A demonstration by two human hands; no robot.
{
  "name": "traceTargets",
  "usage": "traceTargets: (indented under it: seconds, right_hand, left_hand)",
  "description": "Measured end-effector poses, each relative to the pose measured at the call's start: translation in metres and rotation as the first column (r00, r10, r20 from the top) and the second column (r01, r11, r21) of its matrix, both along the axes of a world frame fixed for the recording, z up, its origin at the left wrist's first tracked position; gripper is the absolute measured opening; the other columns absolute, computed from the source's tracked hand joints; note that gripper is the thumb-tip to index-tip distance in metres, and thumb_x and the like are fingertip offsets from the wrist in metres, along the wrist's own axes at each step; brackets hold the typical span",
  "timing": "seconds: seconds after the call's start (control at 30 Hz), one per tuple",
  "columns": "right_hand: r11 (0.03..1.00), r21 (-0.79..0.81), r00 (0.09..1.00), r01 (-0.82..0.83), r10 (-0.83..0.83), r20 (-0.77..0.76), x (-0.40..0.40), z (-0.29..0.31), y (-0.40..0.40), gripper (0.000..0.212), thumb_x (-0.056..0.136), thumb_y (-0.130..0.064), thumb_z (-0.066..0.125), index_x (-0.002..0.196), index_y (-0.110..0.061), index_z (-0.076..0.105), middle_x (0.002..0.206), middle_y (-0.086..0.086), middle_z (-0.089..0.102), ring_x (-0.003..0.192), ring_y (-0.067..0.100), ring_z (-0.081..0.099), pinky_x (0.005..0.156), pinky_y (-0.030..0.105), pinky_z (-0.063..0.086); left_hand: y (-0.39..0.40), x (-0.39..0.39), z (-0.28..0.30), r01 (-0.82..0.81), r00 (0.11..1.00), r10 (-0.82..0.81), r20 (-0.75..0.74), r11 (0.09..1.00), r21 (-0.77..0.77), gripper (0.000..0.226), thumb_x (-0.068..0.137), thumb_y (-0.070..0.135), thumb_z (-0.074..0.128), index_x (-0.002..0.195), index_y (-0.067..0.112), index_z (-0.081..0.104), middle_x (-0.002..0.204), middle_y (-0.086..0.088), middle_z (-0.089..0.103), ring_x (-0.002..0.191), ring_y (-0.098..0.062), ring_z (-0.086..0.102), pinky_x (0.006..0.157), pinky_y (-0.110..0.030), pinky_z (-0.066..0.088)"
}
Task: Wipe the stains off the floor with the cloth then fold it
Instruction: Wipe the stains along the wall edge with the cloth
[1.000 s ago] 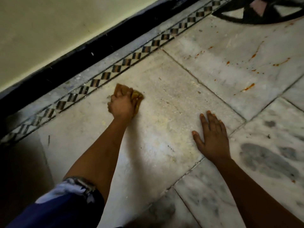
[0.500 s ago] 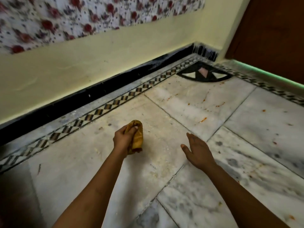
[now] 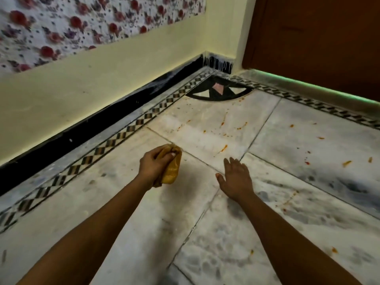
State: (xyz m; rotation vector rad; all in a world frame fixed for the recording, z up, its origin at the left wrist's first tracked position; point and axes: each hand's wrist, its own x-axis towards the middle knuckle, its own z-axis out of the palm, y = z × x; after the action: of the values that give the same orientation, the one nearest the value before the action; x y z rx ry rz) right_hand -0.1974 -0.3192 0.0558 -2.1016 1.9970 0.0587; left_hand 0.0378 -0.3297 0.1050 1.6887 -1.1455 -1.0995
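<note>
Head view. Left hand [image 3: 153, 165] grips the bunched yellow cloth [image 3: 171, 168] above the marble floor [image 3: 127, 212]; right hand [image 3: 236, 178] spread flat, fingers straight. Orange stains [image 3: 224, 148] lie farther right. Risk: the wadded, already soiled cloth may smear them.

This is a room corner in a home. The white, grey-veined marble slab floor [image 3: 205, 202] is edged with a black-and-white checkered inlay border [image 3: 115, 138] and has a dark quarter-circle inlay with pale triangles [image 3: 219, 91] set in the corner. A pale yellow painted wall [image 3: 102, 79] rises above a black skirting band [image 3: 98, 122], with red-rose floral wallpaper [image 3: 82, 23] higher up. A brown wooden door [image 3: 318, 42] closes the adjoining side.
</note>
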Motion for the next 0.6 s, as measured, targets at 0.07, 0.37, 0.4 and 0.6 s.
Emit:
traceTargets:
  seconds: [0.07,0.37,0.4,0.6]
  right_hand:
    - [1.000,0.001,1.000,-0.001,0.001,-0.013,-0.009,-0.014,-0.008,0.066,0.098,-0.046,0.022,0.149,-0.008,0.006,0.158,0.014,0.003,0.146,0.025,0.002,0.116,0.037,-0.002]
    - [0.999,-0.031,0.998,0.038,-0.037,0.043,-0.038,-0.062,-0.057,0.084,0.080,-0.049,0.009,0.148,0.000,0.004,0.157,0.019,0.001,0.145,0.030,0.000,0.116,0.037,-0.004]
    - [0.996,-0.040,0.996,0.075,-0.073,0.057,-0.039,-0.067,-0.064,0.084,0.080,-0.049,0.010,0.148,0.000,0.005,0.156,0.020,0.002,0.145,0.031,0.001,0.116,0.038,-0.003]
    - [0.988,-0.090,0.986,0.129,-0.118,0.116,-0.035,-0.091,-0.083,0.093,0.075,-0.056,-0.003,0.147,0.001,0.011,0.156,0.022,0.006,0.145,0.033,0.005,0.116,0.038,-0.003]
  left_hand:
    - [-0.019,-0.015,-0.003,0.008,0.993,-0.005,0.115,1.000,-0.023,0.046,0.082,0.031,0.071,0.126,0.024,0.059,0.124,-0.006,0.061,0.113,-0.025,0.056,0.097,-0.044,0.047]
    - [-0.075,-0.024,-0.025,0.184,0.841,-0.168,0.515,0.983,0.020,0.048,0.081,0.040,0.068,0.127,0.038,0.054,0.129,0.000,0.058,0.116,-0.023,0.054,0.097,-0.038,0.046]
    - [-0.084,-0.025,-0.028,0.194,0.805,-0.172,0.567,0.981,0.022,0.049,0.082,0.040,0.067,0.129,0.038,0.053,0.130,0.001,0.057,0.116,-0.024,0.054,0.096,-0.036,0.045]
    - [-0.154,-0.024,-0.059,0.158,0.678,-0.074,0.731,0.986,-0.047,0.054,0.081,0.035,0.065,0.132,0.038,0.048,0.133,0.000,0.051,0.115,-0.027,0.052,0.095,-0.037,0.042]
